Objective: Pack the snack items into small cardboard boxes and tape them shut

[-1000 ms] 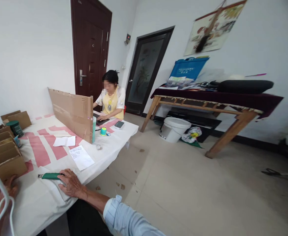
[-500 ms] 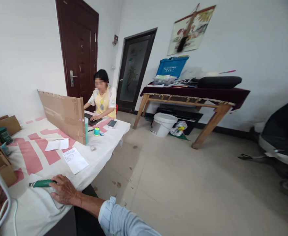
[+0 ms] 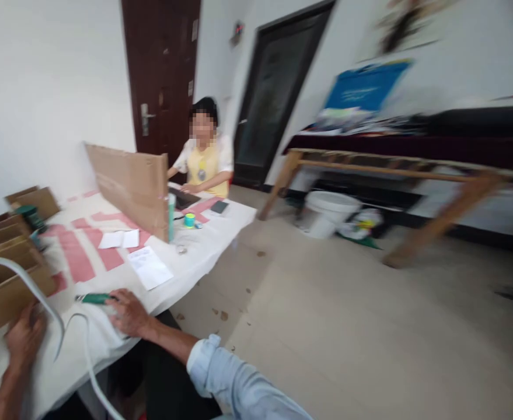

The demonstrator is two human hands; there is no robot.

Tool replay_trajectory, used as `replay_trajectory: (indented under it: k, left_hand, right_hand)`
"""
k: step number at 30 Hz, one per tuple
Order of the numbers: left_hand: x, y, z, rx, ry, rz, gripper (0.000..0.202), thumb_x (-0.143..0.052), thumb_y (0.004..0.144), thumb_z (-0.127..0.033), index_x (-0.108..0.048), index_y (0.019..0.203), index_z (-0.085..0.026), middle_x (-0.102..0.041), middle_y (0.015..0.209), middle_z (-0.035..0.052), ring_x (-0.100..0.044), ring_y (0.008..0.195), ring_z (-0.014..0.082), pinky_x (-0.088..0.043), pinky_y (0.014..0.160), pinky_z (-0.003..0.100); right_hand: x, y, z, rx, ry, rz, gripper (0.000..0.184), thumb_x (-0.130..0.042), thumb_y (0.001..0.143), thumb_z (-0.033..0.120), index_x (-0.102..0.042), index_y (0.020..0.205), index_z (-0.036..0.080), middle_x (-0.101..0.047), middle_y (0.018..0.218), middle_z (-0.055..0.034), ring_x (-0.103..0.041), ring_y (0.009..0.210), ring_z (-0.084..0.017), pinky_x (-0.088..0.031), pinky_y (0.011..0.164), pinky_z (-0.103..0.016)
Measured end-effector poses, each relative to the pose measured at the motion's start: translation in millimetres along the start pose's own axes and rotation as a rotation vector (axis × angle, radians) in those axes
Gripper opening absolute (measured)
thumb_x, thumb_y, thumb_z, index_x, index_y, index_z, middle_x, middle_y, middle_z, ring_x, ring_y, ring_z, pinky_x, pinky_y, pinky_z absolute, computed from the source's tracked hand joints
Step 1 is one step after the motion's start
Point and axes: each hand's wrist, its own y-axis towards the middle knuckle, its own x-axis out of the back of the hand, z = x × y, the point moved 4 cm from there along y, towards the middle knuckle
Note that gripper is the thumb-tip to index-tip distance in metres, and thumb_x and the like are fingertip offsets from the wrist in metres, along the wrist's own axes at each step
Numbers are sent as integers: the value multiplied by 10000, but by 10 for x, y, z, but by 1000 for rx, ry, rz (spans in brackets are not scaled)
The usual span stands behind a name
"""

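- Tool (image 3: 97, 298): long axis left-right.
- Right hand (image 3: 129, 315): nearer, at tool's right end; fingers bent, hold unclear.
- Left hand (image 3: 23, 338): left of tool, by box (image 3: 4, 300); grip unclear.

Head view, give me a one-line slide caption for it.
Right hand at a green tool, left hand by a cardboard box, another person seated beyond a cardboard panel.

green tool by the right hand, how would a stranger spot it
On the table draped in white and pink, find the wearer's right hand near the edge. The green tool juts leftward from it, slim and dark, unlike the broad white papers beyond.
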Motion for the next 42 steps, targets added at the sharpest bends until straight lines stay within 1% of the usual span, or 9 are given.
replay_trajectory:
  k: [4,8,16,26,30,34,36,39,42]
  left_hand:
    - [-119,-177,291,-69,101,77,507,-541,860,-264,-692,1344,-240,-777,1195,94,-728,1165,330,-600,1024,471]
    - [-216,-287,437,-59,181,160,585,-544,928,-238,-609,1509,-227,-638,1547,134,-625,1388,319,-539,1121,442]
    - [-437,-291,389,-23,320,318,632,-504,997,-295,-499,1628,-258,-524,1672,147,-526,1427,395,-427,1135,614]
    - [-378,-226,261,-9,364,387,643,-470,988,-262,-500,1629,-306,-557,1646,139,-516,1398,421,-416,1100,660]
    - [-306,-286,139,-31,324,394,621,-515,975,-234,-540,1594,-280,-544,1656,145,-542,1402,396,-449,1094,618]
    - [-53,-699,47,-14,312,327,600,-559,980,-234,-533,1579,-238,-489,1698,137,-475,1513,315,-422,1166,534]
    - [177,-971,-2,-46,277,220,594,-607,967,-246,-545,1557,-220,-513,1674,146,-494,1506,295,-422,1177,504]
    - [651,-1337,-50,-134,266,-26,542,-663,945,-262,-599,1482,-220,-592,1584,162,-542,1468,316,-444,1160,508]
    - [1246,-1603,36,-98,364,-257,517,-710,925,-271,-623,1432,-221,-626,1524,168,-516,1498,344,-408,1206,526]
  right_hand:
    - [15,-112,-35,-66,91,-3,438,-727,904,215,-713,1342,204,-669,1419,-152,-574,1311,-314,-478,1153,-496]
    - [18,-63,-105,-87,44,32,380,-694,941,223,-719,1319,188,-671,1404,-163,-568,1312,-323,-479,1109,-468]
    - [-58,62,-162,-35,-109,217,236,-688,985,278,-706,1208,204,-708,1186,-111,-606,1114,-286,-440,929,-376]
    - [-111,120,-250,-52,-137,116,154,-638,988,212,-693,1129,186,-697,1096,-101,-601,1052,-274,-429,900,-368]
    - [-74,240,-331,-70,-144,54,138,-615,982,217,-689,1096,191,-704,1061,-107,-605,1049,-287,-438,889,-374]
    - [-145,171,-379,-17,-85,64,173,-585,981,253,-692,1099,187,-710,1040,-114,-612,1028,-287,-455,904,-384]
    - [-203,76,-412,16,-64,69,194,-558,986,295,-698,1072,191,-707,1011,-114,-609,1001,-296,-462,892,-404]
    - [-272,-33,-502,2,-72,47,267,-554,976,377,-711,1103,202,-703,1019,-124,-600,976,-318,-466,848,-435]
    - [-299,-67,-553,6,-75,56,343,-544,964,418,-716,1162,198,-708,1068,-144,-604,996,-339,-484,837,-463]
